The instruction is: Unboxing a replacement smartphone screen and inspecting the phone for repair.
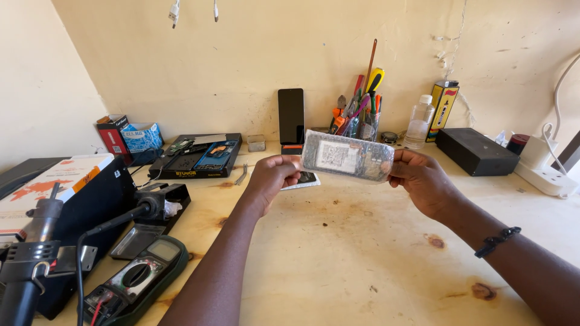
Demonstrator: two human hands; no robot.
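A flat, silvery bubble-wrap package [347, 156] with a white rectangular label [338, 156] on its face is held level above the wooden bench, the left hand [270, 177] gripping one end and the right hand [423, 179] the other. A dark phone screen [291, 116] leans upright against the back wall, with a tall yellow-and-black box [443, 108] further right. At left stand a red box [112, 135] and a blue-and-white packet [141, 137]; a multimeter's grey display [164, 249] lies at the near left.
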